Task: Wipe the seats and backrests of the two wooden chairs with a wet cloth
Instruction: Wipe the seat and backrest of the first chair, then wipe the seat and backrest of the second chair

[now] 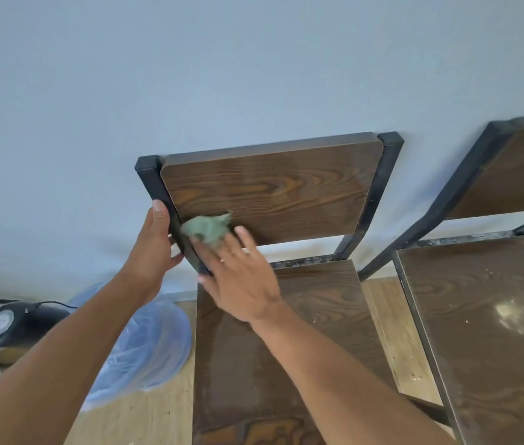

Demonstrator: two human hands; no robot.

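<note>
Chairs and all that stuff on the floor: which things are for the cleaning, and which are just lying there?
For the job: left chair, right chair, green cloth, left hand, right hand.

Lying about: blue plastic bag, black round device with its cable.

Arms: both bare to the frame edge, no sleeves visible.
Left hand (pixel 151 248): no jewellery visible.
Right hand (pixel 241 277): thin ring on one finger.

Glossy wood-grain backrest (pixel 273 191), matt black metal frame (pixel 373 200)
</note>
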